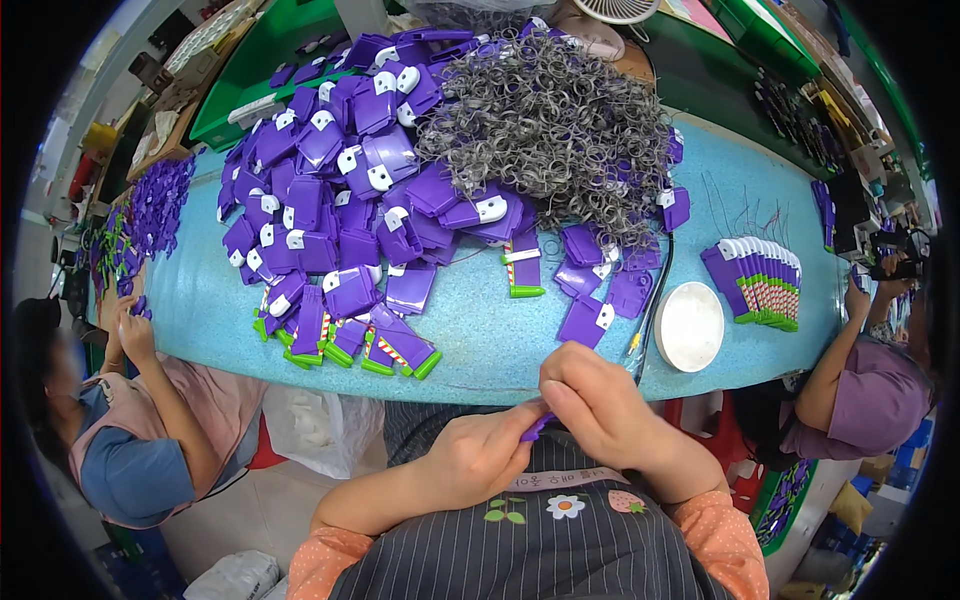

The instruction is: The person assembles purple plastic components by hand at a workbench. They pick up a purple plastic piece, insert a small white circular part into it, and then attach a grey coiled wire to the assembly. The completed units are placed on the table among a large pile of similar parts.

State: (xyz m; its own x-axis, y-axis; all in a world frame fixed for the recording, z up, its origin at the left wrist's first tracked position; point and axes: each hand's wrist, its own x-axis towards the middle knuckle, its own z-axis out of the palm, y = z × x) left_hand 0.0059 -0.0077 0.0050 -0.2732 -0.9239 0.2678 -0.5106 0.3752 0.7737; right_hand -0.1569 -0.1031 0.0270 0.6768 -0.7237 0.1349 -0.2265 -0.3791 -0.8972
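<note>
Close to my apron, my left hand (pixel 482 446) is closed with its fingers on a small purple plastic piece (pixel 537 428), mostly hidden by the fingers. My right hand (pixel 598 402) is curled against the left fingertips, closed on the same piece. Past my hands, on the blue tabletop (pixel 470 360), lies a big pile of purple plastic casings (pixel 310 205) with white ends. Several purple parts with green ends and striped bands (pixel 400 350) lie at its near side. A tangled heap of thin grey wire coils (pixel 560 120) rests on the pile's right part.
A white round bowl (pixel 689 327) stands right of my hands, beside a black cable (pixel 655 290). Farther right, finished-looking purple parts (pixel 757 282) lie fanned in a row. A green crate (pixel 240 90) stands far left. Co-workers sit at the left (pixel 150 440) and right (pixel 870 395).
</note>
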